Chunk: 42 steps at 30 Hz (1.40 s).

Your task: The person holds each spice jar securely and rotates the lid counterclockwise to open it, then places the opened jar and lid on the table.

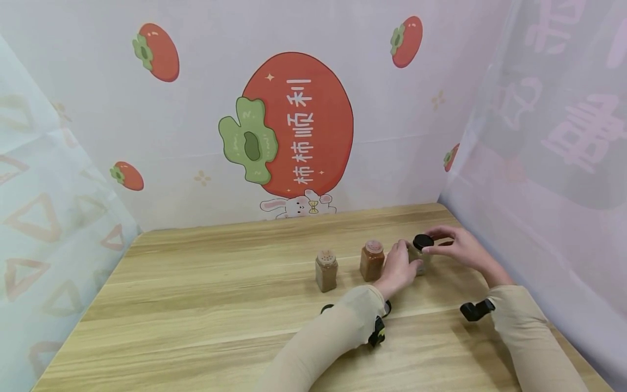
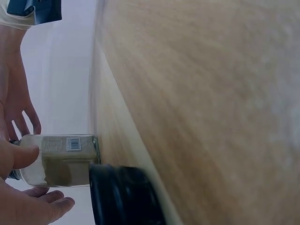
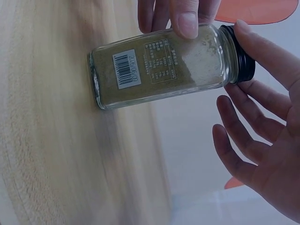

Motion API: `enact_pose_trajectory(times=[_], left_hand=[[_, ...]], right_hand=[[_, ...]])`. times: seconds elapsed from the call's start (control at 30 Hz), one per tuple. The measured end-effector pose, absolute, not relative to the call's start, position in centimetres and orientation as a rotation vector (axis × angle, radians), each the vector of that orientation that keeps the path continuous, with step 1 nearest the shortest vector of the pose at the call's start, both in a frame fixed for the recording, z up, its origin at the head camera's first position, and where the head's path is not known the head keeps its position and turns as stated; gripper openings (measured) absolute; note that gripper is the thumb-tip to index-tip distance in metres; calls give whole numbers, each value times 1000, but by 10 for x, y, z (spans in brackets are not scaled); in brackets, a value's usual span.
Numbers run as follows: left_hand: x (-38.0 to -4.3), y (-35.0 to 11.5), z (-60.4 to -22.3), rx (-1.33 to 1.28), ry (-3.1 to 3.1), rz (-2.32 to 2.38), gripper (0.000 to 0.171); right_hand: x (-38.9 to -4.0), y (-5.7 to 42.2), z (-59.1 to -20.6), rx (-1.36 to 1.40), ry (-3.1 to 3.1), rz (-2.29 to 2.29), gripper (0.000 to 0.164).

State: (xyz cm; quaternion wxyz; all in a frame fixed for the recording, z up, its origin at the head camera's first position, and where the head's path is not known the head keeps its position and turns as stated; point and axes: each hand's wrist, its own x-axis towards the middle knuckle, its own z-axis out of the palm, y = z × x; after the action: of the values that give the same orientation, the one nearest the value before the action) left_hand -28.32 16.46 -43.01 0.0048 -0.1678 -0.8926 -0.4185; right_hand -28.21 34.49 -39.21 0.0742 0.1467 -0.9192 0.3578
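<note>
A glass spice jar (image 1: 422, 263) with a black screw cap (image 1: 423, 242) stands at the right of the table. Brownish-green powder partly fills this jar (image 3: 164, 70), which bears a barcode label (image 3: 126, 69). My left hand (image 1: 399, 265) grips the jar's body from the left, thumb on the near side. Thumb and index finger of my right hand (image 1: 458, 247) pinch the cap, while its other fingers (image 3: 232, 117) spread away from the glass. Whether the jar's base touches the table is hard to tell.
Left of my hands stand a jar of reddish-brown powder (image 1: 372, 264) and a jar of lighter brown powder (image 1: 326, 273), both with perforated shaker tops. Two loose black caps, one at the left (image 1: 327, 308) and one at the right (image 1: 388, 308), lie partly behind my left sleeve.
</note>
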Motion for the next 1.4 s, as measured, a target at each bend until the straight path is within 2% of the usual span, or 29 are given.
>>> enact_pose_trajectory(times=[0.5,1.07,1.4], left_hand=[[-284,165,-428,-567,-2815,-1308,37],[-287,164,-428,-566,-2809,-1303,41],[-285,164,-430,-553,-2815,-1316,41]], right_hand=[[-284,350,-392,513,-2738,1115,43],[-288,355,-393,626,-2793,1084,44],[-286,357,-399,603,-2774,1184,48]])
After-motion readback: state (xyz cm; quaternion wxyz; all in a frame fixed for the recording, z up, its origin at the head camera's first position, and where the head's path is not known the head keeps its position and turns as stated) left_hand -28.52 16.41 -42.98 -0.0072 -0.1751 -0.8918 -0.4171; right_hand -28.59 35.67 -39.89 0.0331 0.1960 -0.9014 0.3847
